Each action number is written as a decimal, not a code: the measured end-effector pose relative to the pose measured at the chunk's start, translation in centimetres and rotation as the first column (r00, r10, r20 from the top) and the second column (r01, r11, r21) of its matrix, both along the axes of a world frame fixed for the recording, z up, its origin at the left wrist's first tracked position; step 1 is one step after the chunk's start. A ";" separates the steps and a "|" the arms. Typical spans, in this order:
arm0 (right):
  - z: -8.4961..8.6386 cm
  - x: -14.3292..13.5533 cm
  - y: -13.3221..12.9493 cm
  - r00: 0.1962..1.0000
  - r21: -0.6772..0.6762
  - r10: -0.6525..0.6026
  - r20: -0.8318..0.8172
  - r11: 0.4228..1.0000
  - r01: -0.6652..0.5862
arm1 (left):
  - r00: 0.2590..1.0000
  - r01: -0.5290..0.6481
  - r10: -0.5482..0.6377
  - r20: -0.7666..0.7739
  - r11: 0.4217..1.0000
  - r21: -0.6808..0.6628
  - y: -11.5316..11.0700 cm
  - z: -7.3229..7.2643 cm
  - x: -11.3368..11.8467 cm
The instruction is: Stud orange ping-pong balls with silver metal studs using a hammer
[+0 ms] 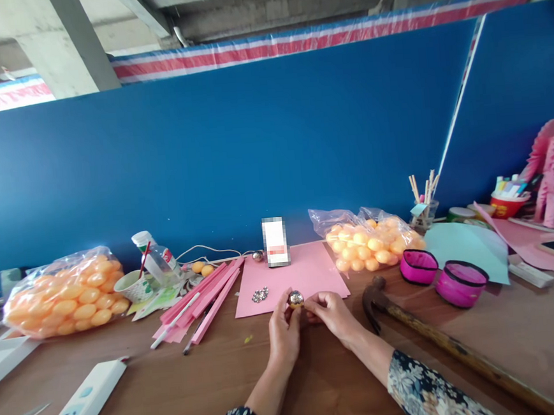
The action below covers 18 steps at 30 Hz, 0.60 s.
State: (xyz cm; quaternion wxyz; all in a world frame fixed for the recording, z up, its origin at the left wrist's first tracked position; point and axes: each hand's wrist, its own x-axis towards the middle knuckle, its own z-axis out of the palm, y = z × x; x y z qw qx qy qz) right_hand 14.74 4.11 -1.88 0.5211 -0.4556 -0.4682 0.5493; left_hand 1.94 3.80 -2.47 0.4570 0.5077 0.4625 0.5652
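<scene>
Bottle label [169,259] left of pink paper [306,272] was unreadable, shiny metal ball [295,298] was by paper's near edge, pinched in L hand [285,331], R hand [333,312] curled beside it, grip couldn't be told.

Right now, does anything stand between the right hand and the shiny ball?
Nothing visible does: the right hand is close beside the shiny ball held in the left hand; whether it touches is unclear.
</scene>
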 end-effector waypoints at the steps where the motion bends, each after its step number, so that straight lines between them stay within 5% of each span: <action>1: 0.0 0.0 0.0 1.000 -0.002 -0.002 0.001 1.000 0.002 | 1.000 0.001 -0.001 -0.001 1.000 0.006 0.0 -0.1 0.0; 18: 0.1 -0.3 0.2 0.999 -0.042 -0.043 0.001 0.998 0.043 | 0.996 -0.013 0.013 -0.087 1.000 0.000 0.0 0.1 -0.3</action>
